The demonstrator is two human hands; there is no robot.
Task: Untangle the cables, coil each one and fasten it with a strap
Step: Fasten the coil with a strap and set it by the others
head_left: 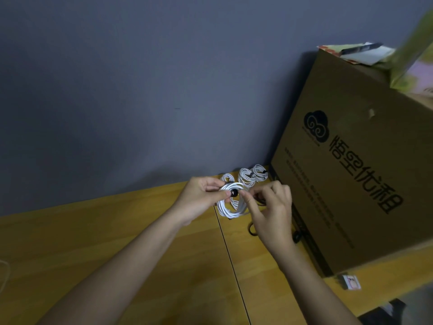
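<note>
Strapping step in hand. Left hand [201, 195] pinches the white coil [230, 204] above the tabletop's [117, 231] far edge; right hand [269, 207] pinches the black strap [234, 193] on it. Next, judged: cinch strap closed. Beyond, finished coils [248, 177] lie by the cardboard box [351, 160].

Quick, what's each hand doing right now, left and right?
Left hand: holds the white cable coil, thumb by the black strap.
Right hand: fingers curled, pinching at the strap on the same coil.
</note>
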